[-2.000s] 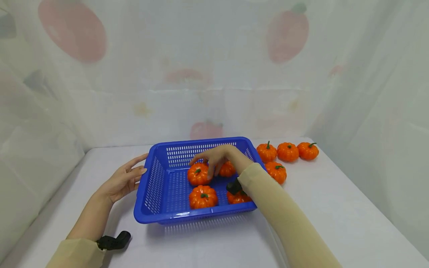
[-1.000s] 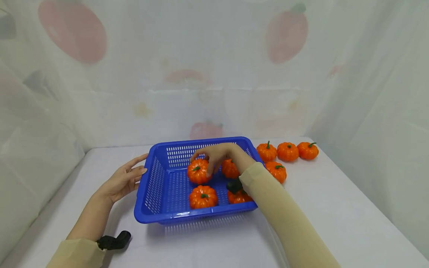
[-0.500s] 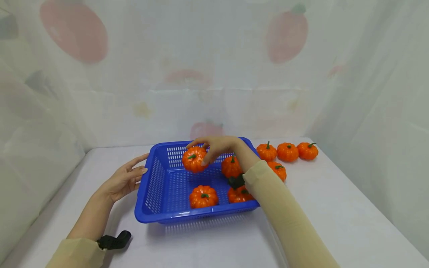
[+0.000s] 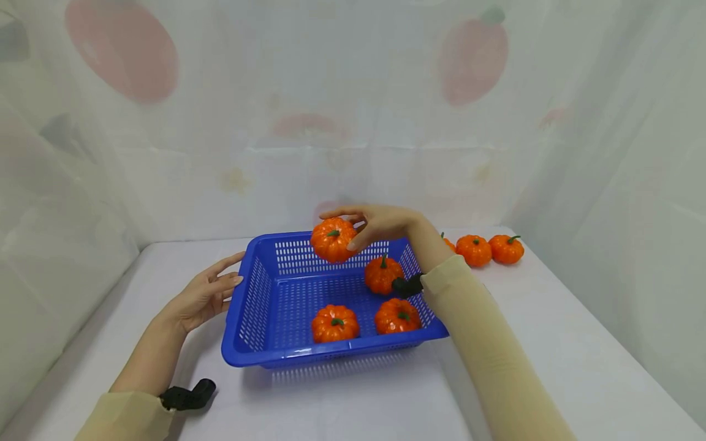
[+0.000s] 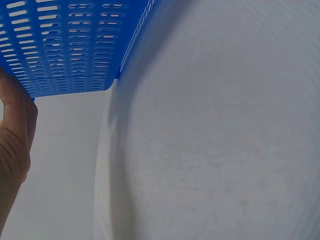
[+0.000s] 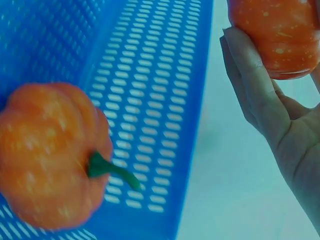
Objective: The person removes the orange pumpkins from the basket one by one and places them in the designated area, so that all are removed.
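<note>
- Held pumpkin (image 4: 333, 239): now up in the air over the far wall of the blue basket (image 4: 242, 309), level with or just above its rim. Two seconds ago it sat on the basket floor under the same fingers; half a second ago it was only partly raised, still inside the walls.
- Right hand (image 4: 380, 225): fingers curled round the pumpkin from the right side and top, thumb on the near side. The right wrist view shows the fingers (image 6: 252, 85) pressed along the fruit's flank (image 6: 272, 35). Judgement: the lift is done and the pumpkin is clear of the mesh, so it is being carried out of the basket rather than settled in it.
- Below and to the wrist side of the fingers: three pumpkins stay in the basket, one at the back right (image 4: 383, 274) and two at the front (image 4: 334, 323), (image 4: 398, 315). None touches the held one.
- Left hand (image 4: 201, 295): fingers straight and relaxed, lying against the basket's left wall, gripping nothing; unchanged across the frames. The left wrist view shows only the mesh corner (image 5: 75, 45) and the thumb edge.
- Beyond the right wrist: loose pumpkins (image 4: 473, 250), (image 4: 507, 247) on the white table (image 4: 551, 355), partly hidden by the forearm.
- Room: open air above the rim and past the fingertips toward the curtain; bare tabletop left of the basket and along the front. The far wall directly under the fruit is the nearest edge.
</note>
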`<act>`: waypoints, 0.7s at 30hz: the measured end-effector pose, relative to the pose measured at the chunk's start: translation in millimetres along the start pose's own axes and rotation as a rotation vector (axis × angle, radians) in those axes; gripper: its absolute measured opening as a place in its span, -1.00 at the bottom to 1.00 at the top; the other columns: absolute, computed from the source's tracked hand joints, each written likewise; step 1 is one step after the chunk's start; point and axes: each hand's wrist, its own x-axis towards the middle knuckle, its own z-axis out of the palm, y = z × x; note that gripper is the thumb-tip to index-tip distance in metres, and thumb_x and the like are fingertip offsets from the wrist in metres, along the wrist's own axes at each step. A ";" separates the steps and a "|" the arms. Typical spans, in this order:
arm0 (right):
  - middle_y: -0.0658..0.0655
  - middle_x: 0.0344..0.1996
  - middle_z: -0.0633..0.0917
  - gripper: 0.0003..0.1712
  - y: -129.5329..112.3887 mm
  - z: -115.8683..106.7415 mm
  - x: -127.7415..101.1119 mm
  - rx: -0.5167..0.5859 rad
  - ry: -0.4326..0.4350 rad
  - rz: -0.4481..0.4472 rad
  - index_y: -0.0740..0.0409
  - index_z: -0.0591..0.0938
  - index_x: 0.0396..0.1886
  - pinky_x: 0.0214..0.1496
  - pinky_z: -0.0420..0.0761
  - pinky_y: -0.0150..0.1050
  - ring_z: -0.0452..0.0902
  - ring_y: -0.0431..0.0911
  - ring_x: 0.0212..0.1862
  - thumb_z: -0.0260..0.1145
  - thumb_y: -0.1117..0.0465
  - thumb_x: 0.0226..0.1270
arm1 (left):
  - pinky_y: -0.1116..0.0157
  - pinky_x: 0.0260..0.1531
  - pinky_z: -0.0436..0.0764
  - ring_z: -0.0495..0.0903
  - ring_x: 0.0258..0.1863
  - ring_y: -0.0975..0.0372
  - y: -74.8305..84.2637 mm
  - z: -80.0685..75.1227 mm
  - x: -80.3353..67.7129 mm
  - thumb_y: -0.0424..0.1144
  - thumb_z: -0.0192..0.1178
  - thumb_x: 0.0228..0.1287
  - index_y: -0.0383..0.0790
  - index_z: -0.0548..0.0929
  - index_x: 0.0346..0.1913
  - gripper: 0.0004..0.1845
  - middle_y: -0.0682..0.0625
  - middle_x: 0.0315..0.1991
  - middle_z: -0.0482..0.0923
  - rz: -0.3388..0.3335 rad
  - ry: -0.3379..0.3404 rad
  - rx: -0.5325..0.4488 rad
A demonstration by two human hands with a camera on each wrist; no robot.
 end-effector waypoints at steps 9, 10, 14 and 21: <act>0.09 0.37 0.42 -0.14 -1.3 -26.9 -31.2 0.043 0.037 0.001 -0.28 0.29 0.46 0.31 0.58 -0.03 0.43 0.12 0.36 0.40 0.26 0.21 | 0.29 -0.15 0.76 0.76 -0.14 0.30 0.0 1.1 -0.5 -0.37 -0.07 0.53 -0.12 -0.20 0.60 -0.25 0.12 -0.02 0.69 0.007 -0.010 -0.014; 0.08 0.36 0.43 -0.15 -0.3 -29.1 -34.9 0.042 0.047 0.008 -0.28 0.30 0.45 0.32 0.57 -0.03 0.43 0.11 0.36 0.40 0.26 0.20 | 0.29 -0.15 0.76 0.76 -0.15 0.30 -0.1 1.1 -0.4 -0.37 -0.07 0.53 -0.12 -0.20 0.60 -0.26 0.12 -0.03 0.69 0.007 -0.011 -0.018; 0.11 0.34 0.46 -0.17 7.6 -36.1 -48.9 0.066 0.072 0.021 -0.23 0.32 0.43 0.34 0.56 -0.01 0.47 0.12 0.34 0.40 0.29 0.20 | 0.29 -0.15 0.76 0.76 -0.15 0.30 -0.4 0.8 0.2 -0.37 -0.08 0.53 -0.12 -0.19 0.60 -0.26 0.12 -0.03 0.69 0.011 -0.011 -0.021; 0.16 0.32 0.47 -0.18 27.5 -46.0 -74.0 0.125 0.120 0.023 -0.17 0.31 0.40 0.26 0.61 0.02 0.52 0.13 0.29 0.40 0.33 0.19 | 0.29 -0.15 0.76 0.76 -0.15 0.30 -1.1 -1.5 0.4 -0.35 -0.07 0.53 -0.11 -0.20 0.60 -0.26 0.13 -0.03 0.69 0.011 -0.003 -0.008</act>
